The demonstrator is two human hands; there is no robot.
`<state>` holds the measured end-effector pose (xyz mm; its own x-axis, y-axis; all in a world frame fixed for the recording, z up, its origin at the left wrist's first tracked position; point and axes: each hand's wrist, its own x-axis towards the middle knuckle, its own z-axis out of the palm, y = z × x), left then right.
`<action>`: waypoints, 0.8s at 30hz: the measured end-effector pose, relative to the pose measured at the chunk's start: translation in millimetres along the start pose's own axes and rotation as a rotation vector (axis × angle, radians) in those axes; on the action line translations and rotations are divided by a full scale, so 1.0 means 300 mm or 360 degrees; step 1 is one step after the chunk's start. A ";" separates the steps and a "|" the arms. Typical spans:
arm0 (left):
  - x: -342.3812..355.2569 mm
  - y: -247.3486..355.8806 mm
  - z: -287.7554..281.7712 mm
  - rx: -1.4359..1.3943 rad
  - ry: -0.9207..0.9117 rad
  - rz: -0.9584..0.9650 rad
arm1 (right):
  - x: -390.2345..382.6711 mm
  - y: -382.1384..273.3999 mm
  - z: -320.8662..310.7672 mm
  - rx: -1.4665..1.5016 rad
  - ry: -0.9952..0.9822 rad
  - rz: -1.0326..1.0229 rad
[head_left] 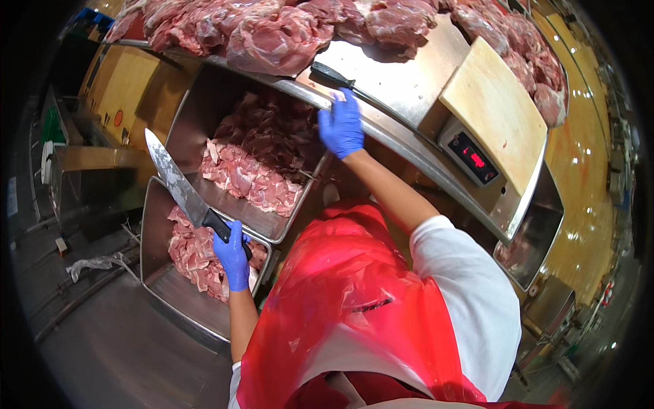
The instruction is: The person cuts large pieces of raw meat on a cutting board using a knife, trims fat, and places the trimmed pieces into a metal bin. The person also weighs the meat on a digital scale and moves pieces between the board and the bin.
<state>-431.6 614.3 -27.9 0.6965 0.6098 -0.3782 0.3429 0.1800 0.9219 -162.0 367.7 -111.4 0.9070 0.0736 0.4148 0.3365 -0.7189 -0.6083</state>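
Two metal bins left of centre hold raw pink meat: the upper bin [235, 211] has its far pile darkened by shadow; the lower bin [170, 290] is partly hidden by the left hand [233, 253]. That gloved hand's fingers wrap one large knife [182, 185], blade toward upper left. The right hand [343, 126], gloved, is partly open near one black-handled rod [334, 76] at upper centre; whether it touches anything, I cannot tell. Large meat pieces [279, 39], too overlapped to count, are cut off above.
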 end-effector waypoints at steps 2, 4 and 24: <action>0.002 -0.036 -0.003 0.0012 0.0067 -0.0033 | -0.029 -0.003 0.001 -0.0161 -0.0137 -0.0209; 0.012 -0.067 0.015 -0.0053 0.0101 -0.0111 | -0.046 -0.028 0.027 -0.0155 -0.0319 -0.0503; -0.032 0.079 0.222 0.0371 -0.0230 0.0261 | -0.222 -0.009 0.037 0.0434 -0.1282 -0.0504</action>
<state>-388.2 561.4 -8.0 0.8312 0.4970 -0.2492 0.3420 -0.1036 0.9340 -220.5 372.5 -144.8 0.6298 0.7750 0.0533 0.5557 -0.4016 -0.7279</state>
